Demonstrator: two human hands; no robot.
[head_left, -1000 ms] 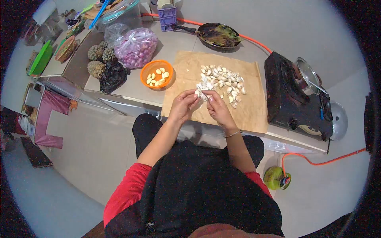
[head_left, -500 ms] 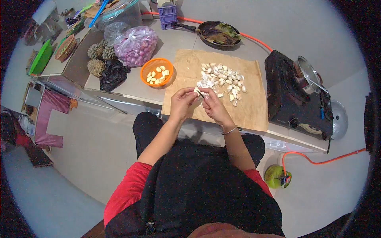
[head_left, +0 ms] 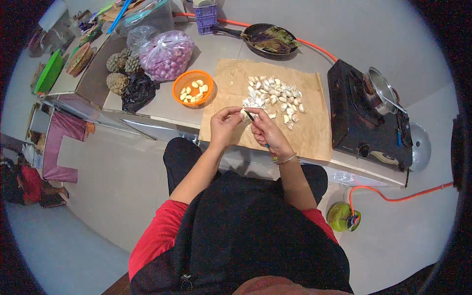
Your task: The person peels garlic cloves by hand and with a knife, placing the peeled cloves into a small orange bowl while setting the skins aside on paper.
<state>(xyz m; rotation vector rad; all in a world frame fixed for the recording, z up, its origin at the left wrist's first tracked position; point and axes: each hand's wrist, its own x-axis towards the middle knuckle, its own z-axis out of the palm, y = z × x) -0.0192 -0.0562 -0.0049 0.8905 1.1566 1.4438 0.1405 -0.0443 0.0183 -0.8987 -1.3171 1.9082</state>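
A garlic clove (head_left: 244,115), pale and small, is pinched in the left hand (head_left: 223,127) above the near edge of the brown paper (head_left: 309,132) on the grey table (head_left: 216,49), against a knife (head_left: 250,116) gripped in the right hand (head_left: 265,132). Beyond the paper's middle lies a clove pile (head_left: 275,98); left of the paper an orange basket (head_left: 193,88), right of it a black stove (head_left: 364,118).

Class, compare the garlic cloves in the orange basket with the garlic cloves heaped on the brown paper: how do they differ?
The cloves in the round orange plastic basket are few and look smooth and pale yellow. The heap of cloves on the brown paper sheet is far larger, whiter, and mixed with papery skins. Both lots rest on the same counter.
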